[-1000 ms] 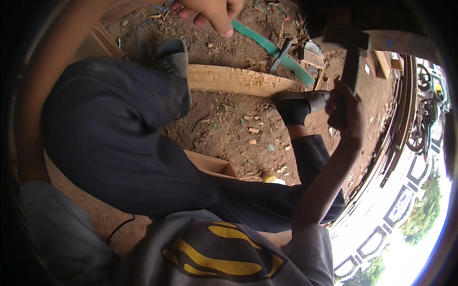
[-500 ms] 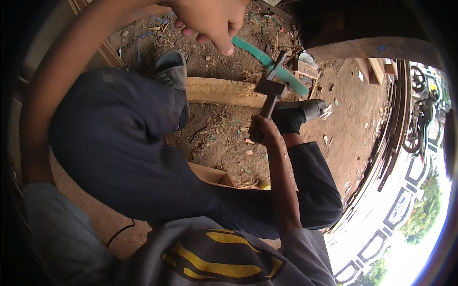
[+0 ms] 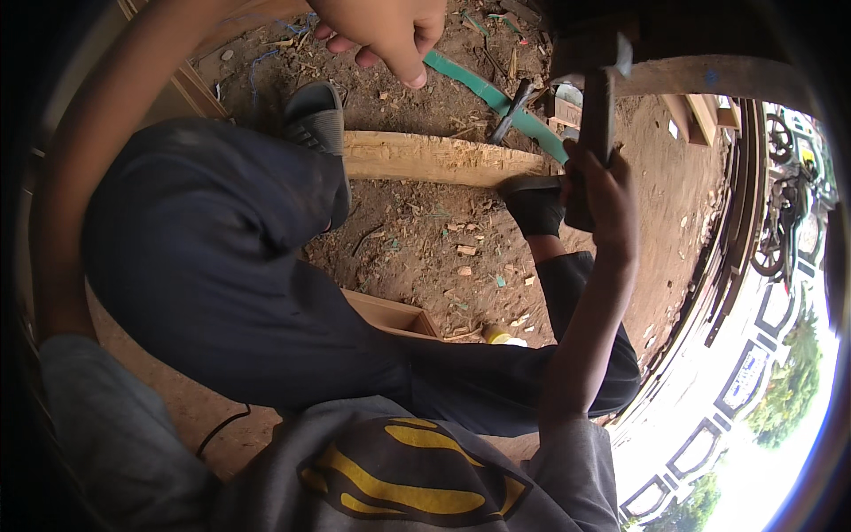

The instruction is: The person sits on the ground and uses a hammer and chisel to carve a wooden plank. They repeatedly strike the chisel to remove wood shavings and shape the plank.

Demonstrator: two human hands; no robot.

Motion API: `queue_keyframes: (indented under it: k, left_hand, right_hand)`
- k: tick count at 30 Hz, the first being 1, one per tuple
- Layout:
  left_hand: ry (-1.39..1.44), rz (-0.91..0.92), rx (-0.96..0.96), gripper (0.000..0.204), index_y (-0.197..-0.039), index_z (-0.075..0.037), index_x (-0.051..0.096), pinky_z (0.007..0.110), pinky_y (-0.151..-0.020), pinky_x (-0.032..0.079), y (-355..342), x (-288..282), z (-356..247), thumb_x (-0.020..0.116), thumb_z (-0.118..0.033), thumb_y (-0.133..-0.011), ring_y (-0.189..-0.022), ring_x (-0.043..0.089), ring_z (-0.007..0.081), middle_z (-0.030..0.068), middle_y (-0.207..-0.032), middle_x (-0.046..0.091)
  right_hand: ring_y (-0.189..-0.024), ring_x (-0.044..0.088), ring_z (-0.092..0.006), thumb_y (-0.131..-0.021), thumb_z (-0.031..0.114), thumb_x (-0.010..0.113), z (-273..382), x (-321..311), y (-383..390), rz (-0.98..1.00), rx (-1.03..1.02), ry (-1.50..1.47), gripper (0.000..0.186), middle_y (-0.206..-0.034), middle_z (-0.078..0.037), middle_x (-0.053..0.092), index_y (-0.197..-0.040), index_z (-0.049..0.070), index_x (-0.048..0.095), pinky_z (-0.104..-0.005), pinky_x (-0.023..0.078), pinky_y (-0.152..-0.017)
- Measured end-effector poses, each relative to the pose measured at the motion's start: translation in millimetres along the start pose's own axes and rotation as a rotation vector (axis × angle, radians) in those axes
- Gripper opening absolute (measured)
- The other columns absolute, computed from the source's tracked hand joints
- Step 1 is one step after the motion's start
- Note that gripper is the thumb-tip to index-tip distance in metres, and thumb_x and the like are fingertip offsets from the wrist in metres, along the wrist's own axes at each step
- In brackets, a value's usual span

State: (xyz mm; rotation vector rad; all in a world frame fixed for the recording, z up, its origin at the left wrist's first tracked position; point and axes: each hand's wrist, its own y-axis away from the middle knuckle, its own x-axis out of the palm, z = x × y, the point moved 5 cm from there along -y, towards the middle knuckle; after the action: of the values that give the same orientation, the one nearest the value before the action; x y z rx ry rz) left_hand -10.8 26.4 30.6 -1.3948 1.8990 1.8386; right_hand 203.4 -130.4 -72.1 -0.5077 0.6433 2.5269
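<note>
My left hand [image 3: 394,49] hangs at the top centre, fingers loosely bent and apart, with nothing visible in it. My right hand [image 3: 603,191] is closed on the handle of a mallet-like hammer [image 3: 596,106]. Its head is at the dark wooden piece [image 3: 709,75] at upper right; whether they touch I cannot tell. Below lies a green strip [image 3: 465,80] with a dark metal tool [image 3: 508,115] across it. A rough pale plank [image 3: 425,155] lies between my sandalled feet.
Small wooden boxes sit below my leg [image 3: 386,310] and at the right [image 3: 700,120]. A yellow container [image 3: 495,334] is on the littered dirt ground [image 3: 417,230]. Stacked boards [image 3: 740,204] and parked motorbikes [image 3: 776,222] are at the right; panels [image 3: 199,89] stand at upper left.
Over the last second the hammer in my right hand dropped toward the plank's right end, then rose again to upper right. My left hand stays at the top, shifting slightly.
</note>
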Motion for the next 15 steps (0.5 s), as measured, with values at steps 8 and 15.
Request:
queue_keyframes:
  k: [8, 15]
  left_hand:
    - [0.08, 0.038, -0.058, 0.044, -0.103, -0.001, 0.062, 0.037, -0.072, 0.047, 6.3, 0.1, 10.3, 0.051, -0.041, -0.088, -0.082, 0.062, 0.0267, 0.0161, -0.088, 0.065]
    - [0.094, -0.011, -0.039, 0.044, -0.105, -0.001, 0.062, 0.037, -0.075, 0.047, 27.7, 6.7, 19.8, 0.051, -0.04, -0.088, -0.085, 0.062, 0.0278, 0.0169, -0.091, 0.065]
  right_hand:
    - [-0.048, 0.051, -0.0068, -0.084, 0.026, 0.067, 75.0, 25.8, -23.2, -0.149, -0.407, 0.043, 0.027, -0.062, -0.002, 0.056, -0.08, 0.001, 0.058, -0.0248, 0.039, -0.043]
    - [-0.082, 0.063, -0.0447, -0.077, 0.025, 0.059, -181.2, 103.4, -26.5, 0.184, 0.343, 0.41, 0.035, -0.077, -0.03, 0.063, -0.08, -0.01, 0.062, -0.0463, 0.052, -0.07]
